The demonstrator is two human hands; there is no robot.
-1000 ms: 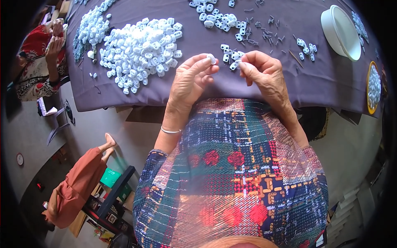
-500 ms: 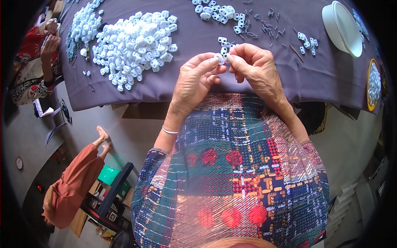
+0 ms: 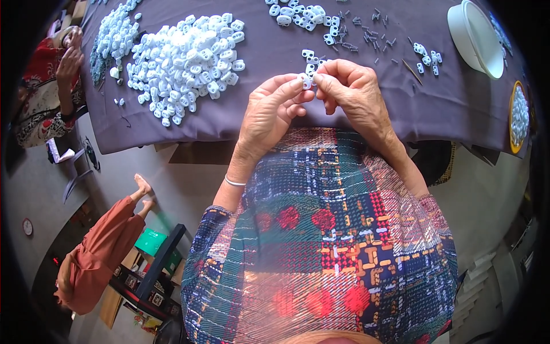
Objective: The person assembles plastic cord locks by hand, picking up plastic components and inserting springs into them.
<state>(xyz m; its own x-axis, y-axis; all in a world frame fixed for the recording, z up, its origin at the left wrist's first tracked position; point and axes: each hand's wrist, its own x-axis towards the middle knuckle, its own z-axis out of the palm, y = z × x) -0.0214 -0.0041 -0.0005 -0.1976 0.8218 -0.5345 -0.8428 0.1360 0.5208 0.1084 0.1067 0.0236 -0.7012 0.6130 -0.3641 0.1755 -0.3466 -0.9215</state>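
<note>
My left hand (image 3: 269, 109) pinches a small white plastic cord-lock piece (image 3: 307, 83) with two holes between thumb and forefinger. Close against it, my right hand (image 3: 355, 94) has its thumb and forefinger pressed together at the piece's right side; whatever they hold is too small to make out. Just beyond my fingertips lie several white two-hole pieces (image 3: 309, 60) on the dark cloth. Small grey metal springs (image 3: 371, 39) are scattered farther back, right of another group of white pieces (image 3: 303, 17). A thin pointed stick (image 3: 412, 73) rests right of my hands.
A large heap of white pieces (image 3: 189, 63) covers the table's left side, with bluish pieces (image 3: 114, 34) behind it. At right stand a pale round tub (image 3: 467, 43) and a yellow-rimmed basket (image 3: 511, 123). One person (image 3: 60, 69) sits at left; another (image 3: 103, 246) is lower left.
Both hands stay almost in place; the white piece in my left fingers has turned slightly, showing its holes more plainly. The view has shifted a little.
</note>
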